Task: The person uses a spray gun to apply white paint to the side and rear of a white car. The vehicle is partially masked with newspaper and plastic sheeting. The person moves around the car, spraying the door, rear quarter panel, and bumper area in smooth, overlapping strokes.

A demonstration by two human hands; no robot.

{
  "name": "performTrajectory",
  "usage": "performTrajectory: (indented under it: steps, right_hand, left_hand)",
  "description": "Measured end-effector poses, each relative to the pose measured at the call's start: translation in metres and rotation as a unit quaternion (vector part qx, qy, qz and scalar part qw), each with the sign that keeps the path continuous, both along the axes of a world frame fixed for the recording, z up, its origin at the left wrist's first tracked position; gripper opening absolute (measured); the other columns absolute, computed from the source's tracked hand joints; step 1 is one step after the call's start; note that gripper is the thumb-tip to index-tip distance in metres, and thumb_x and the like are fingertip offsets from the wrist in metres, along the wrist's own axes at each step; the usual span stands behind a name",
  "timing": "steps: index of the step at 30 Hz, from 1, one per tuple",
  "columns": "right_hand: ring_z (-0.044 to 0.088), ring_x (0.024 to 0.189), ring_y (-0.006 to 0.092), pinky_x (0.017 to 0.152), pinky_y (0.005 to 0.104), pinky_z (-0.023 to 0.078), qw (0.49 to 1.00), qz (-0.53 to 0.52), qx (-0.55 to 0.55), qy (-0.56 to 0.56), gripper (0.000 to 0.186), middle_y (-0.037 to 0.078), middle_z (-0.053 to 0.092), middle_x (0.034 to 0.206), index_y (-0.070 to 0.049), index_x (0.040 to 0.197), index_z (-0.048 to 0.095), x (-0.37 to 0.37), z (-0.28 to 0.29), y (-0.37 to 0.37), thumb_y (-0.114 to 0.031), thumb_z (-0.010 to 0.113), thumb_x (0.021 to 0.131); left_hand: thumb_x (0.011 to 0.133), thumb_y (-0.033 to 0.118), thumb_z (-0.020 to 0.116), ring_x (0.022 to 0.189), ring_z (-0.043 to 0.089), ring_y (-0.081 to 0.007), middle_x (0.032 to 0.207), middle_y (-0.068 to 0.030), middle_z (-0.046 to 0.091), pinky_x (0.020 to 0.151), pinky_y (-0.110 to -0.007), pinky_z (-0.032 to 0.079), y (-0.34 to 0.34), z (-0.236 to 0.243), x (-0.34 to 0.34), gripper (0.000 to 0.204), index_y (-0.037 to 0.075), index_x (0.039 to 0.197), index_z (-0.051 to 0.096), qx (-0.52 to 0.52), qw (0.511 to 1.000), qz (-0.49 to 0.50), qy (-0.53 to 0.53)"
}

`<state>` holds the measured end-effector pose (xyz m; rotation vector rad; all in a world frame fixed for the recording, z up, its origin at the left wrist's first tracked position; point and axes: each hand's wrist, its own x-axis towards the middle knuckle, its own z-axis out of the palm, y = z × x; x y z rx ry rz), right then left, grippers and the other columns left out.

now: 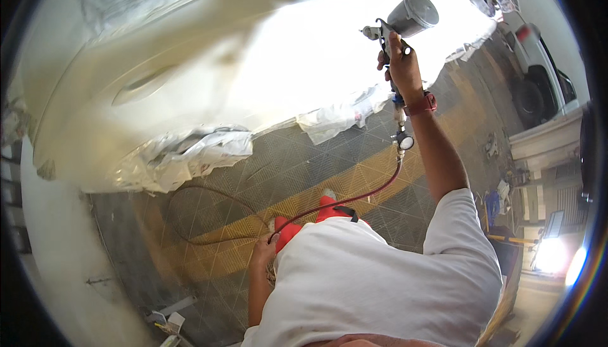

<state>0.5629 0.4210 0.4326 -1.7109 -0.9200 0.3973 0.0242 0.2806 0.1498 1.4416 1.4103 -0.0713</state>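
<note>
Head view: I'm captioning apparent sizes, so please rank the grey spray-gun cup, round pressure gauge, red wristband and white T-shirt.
1. White T-shirt
2. Grey spray-gun cup
3. Red wristband
4. Round pressure gauge

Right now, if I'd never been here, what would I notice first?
Probably the glaring white car body across the top. Next, the spray gun with its grey cup in the right hand, at upper right. Then the red hose curving down to the left hand, below centre.
</note>
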Motion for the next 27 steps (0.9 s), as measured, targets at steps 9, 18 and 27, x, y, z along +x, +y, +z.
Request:
performTrajectory:
  steps: [9, 18, 27]
  right_hand:
    - [0.054, 0.047, 0.0082, 0.041, 0.0247, 0.041, 0.997, -0.074, 0.027, 0.008, 0.055, 0.003, 0.062, 0.063, -0.005, 0.089, 0.062, 0.169, 0.006, -0.042, -0.052, 0.042, 0.110]
    - [0.059, 0.048, 0.0103, 0.042, 0.0265, 0.044, 0.978, -0.207, 0.010, 0.002, 0.062, 0.003, 0.063, 0.062, -0.004, 0.094, 0.067, 0.303, 0.019, -0.042, -0.061, 0.045, 0.106]
    - [0.068, 0.056, 0.0147, 0.042, 0.0284, 0.049, 0.964, -0.259, 0.021, -0.057, 0.072, 0.007, 0.067, 0.068, 0.000, 0.108, 0.067, 0.323, 0.055, -0.007, -0.068, 0.043, 0.103]
  left_hand:
    - [0.101, 0.040, 0.063, 0.093, 0.075, -0.0288, 0.101, -0.0206, 0.075, 0.083, -0.039, 0.055, 0.009, 0.029, 0.136, 0.042, 0.008, 0.125, 0.072, 0.037, 0.996, -0.071, -0.037]
    - [0.101, 0.040, 0.064, 0.094, 0.074, -0.0301, 0.102, -0.0181, 0.076, 0.084, -0.040, 0.055, 0.020, 0.080, 0.192, 0.042, 0.007, 0.126, 0.072, 0.018, 0.993, -0.090, -0.074]
    - [0.103, 0.035, 0.064, 0.092, 0.074, -0.0290, 0.098, -0.0194, 0.074, 0.080, -0.041, 0.055, 0.027, 0.110, 0.165, 0.037, 0.008, 0.126, 0.071, 0.053, 0.995, -0.033, -0.073]
